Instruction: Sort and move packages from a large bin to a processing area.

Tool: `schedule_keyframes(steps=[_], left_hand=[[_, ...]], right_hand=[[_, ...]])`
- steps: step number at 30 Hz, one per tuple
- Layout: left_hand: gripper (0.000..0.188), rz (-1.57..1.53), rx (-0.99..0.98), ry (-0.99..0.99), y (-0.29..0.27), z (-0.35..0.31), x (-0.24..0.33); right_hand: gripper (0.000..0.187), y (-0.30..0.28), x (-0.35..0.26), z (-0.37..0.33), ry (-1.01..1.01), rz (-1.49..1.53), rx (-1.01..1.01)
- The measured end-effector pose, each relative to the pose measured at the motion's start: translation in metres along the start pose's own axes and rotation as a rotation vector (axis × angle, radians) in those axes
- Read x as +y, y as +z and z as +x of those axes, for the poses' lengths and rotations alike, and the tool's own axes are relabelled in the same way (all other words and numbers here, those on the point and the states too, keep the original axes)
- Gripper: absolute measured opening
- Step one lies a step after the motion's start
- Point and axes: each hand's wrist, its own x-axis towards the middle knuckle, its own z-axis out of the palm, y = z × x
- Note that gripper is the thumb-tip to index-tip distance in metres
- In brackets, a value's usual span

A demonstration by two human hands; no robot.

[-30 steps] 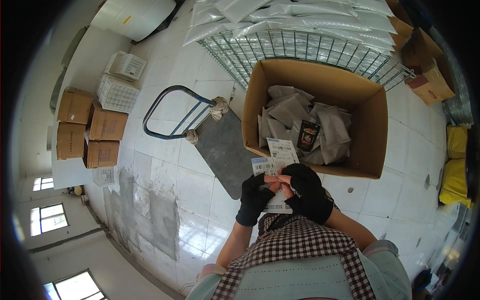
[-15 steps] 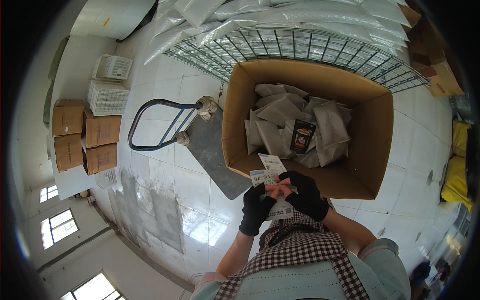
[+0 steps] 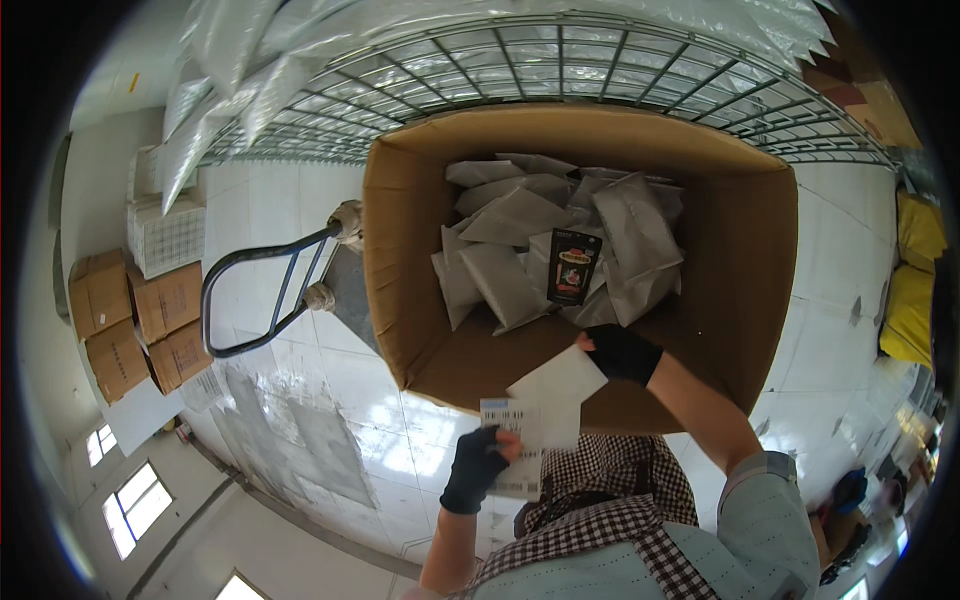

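Observation:
My left hand (image 3: 476,470), in a black fingerless glove, pinches printed shipping labels (image 3: 510,412) with barcodes, in front of my checked apron. My right hand (image 3: 622,354), gloved the same way, grips the upper corner of a blank white piece of label (image 3: 558,380), over the box's near edge. The white piece overlaps the printed ones; I cannot tell whether they are joined. Beyond my hands stands a large open cardboard box (image 3: 735,290). Inside it lie several grey mailing bags (image 3: 512,218) and a black printed pouch (image 3: 574,268) on top of them.
A green wire rack (image 3: 560,55) borders the box's far side, with plastic-wrapped packs (image 3: 640,22) behind it. To the left is a platform trolley's handle (image 3: 240,345). Stacked cartons (image 3: 118,360) and white crates (image 3: 168,240) stand farther left, yellow sacks (image 3: 915,275) at the right.
My hands, together at the labels before, have moved apart. The right has drawn a blank white piece up and to the right; the left has lowered with the printed labels. The view has shifted.

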Motion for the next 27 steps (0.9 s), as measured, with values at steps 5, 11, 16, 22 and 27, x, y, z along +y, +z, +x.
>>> schedule_keyframes(steps=[5,11,16,22,27], left_hand=[[0.009,-0.005,-0.114,-0.195,-0.008,0.013,-0.02],[0.009,0.04,-0.054,-0.258,-0.004,0.039,-0.016],[0.012,0.114,-0.046,-0.277,0.003,0.06,-0.017],[0.012,0.158,0.123,-0.316,0.007,0.075,-0.03],[0.009,-0.08,0.131,-0.465,0.005,0.081,-0.034]], right_hand=[[0.02,-0.102,0.161,0.04,0.08,-0.97,0.011],[0.019,-0.178,0.17,0.08,0.154,-0.164,1.345],[0.018,-0.189,0.185,0.131,-0.041,-0.198,1.268],[0.02,-0.176,0.254,0.201,-0.236,-0.58,1.027],[0.033,-0.16,0.261,0.212,-0.253,-0.711,0.841]])
